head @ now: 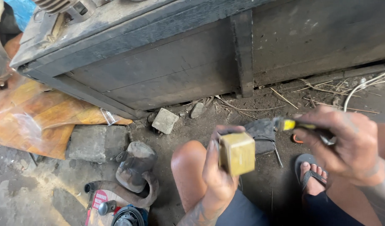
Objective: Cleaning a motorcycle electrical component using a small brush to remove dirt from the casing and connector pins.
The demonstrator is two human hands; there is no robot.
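Left hand (217, 167) is clamped around a small brass-coloured block (237, 153), thumb on one side and fingers curled behind; the block is held in the air above the bare left knee (189, 161), one flat square face turned up toward the camera, its slightly longer axis running near vertical in the view and leaning a little to the right; motion blur softens its edges. Right hand (347, 144) is closed tight on a slim tool with a yellow handle (299, 125); the tool's long axis lies nearly level, pointing left toward the block, its dark tip just beside the block's upper right corner; whether the tip touches the block I cannot tell. Beneath the hands lies dark, oily dirt floor (259, 184); a foot in a sandal (312, 173) rests under the right hand. A grey stone (165, 120) sits near the base of a dark wooden bench (180, 62); a grimy curved pipe part (134, 175) lies to the left of the knee, just beside a flat concrete block (96, 142) and crumpled orange plastic sheet (37, 117).
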